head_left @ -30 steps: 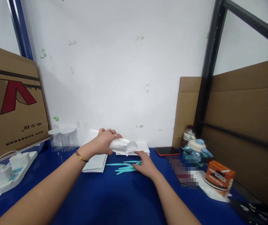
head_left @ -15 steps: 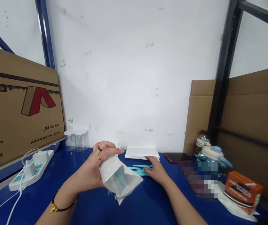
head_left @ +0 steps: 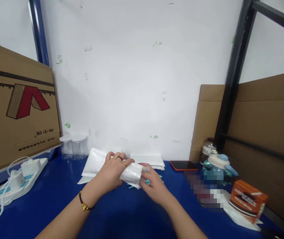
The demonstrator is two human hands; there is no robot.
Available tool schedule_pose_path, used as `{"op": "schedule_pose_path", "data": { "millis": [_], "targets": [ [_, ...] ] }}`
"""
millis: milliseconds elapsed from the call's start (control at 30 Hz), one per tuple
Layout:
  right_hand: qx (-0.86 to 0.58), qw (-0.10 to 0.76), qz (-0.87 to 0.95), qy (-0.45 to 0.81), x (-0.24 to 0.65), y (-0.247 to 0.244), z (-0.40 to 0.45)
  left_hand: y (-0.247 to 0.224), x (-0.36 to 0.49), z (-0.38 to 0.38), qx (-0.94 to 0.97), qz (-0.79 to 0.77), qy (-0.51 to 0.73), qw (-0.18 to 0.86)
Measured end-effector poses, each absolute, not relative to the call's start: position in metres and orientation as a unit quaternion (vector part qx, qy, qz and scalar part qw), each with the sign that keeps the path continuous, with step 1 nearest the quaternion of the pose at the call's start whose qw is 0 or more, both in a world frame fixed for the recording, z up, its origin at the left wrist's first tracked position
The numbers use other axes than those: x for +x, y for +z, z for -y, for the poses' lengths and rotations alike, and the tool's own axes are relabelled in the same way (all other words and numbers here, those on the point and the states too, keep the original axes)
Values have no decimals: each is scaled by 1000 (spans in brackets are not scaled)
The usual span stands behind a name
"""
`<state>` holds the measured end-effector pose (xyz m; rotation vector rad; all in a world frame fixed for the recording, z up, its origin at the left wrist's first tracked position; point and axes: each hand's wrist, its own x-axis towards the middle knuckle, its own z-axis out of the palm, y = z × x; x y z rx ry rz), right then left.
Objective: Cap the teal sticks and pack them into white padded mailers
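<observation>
A white padded mailer pouch (head_left: pixel 132 173) with a shiny, bubbly surface lies crosswise under my left hand (head_left: pixel 115 169). That hand is closed over its middle, and a wider white part spreads out to the left behind the wrist. At the pouch's right end my right hand (head_left: pixel 153 184) has its fingers bent in by the mouth. The fingertips are partly hidden, so what they hold cannot be made out. Thin turquoise strips (head_left: pixel 132 187) show under and around the right hand on the blue table.
Behind the hands lies a stack of white mailers (head_left: pixel 147 160). To the right are a phone (head_left: pixel 183 165), a teal water bottle (head_left: pixel 215 166), a dark jar (head_left: pixel 208 149) and an orange box (head_left: pixel 248 200). Clear jars (head_left: pixel 78 147) and a power strip (head_left: pixel 20 181) stand left.
The pouch has turned from its mouth facing me to lying sideways, mouth to the right. My right hand has come from the strips to that mouth. The view has shifted slightly right.
</observation>
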<state>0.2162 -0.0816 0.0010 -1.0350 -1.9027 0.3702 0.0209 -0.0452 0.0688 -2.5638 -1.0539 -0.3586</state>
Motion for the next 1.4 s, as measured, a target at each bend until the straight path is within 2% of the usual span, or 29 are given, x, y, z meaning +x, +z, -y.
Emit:
{"op": "schedule_pose_path", "data": {
  "millis": [233, 500, 667, 900, 1000, 1200, 1400],
  "targets": [
    [-469, 435, 756, 137, 214, -14, 67, 57, 44, 48, -917, 331, -134, 177],
    [-481, 372, 791, 70, 228, -6, 72, 32, 17, 41, -907, 390, -126, 102],
    [-481, 382, 781, 114, 237, -5, 72, 9, -19, 31, -891, 437, -112, 56],
    [-535, 414, 708, 202, 222, -22, 61, -23, -31, 38, -892, 419, -137, 101],
    [-536, 399, 716, 201, 225, -24, 59, -27, -34, 40, -895, 417, -135, 79],
    [-453, 381, 768, 244, 222, -24, 64, -26, -36, 43, -898, 406, -167, 45],
    [-519, 303, 761, 244, 218, -37, 60, -28, -30, 44, -898, 403, -171, 42]
  ]
}}
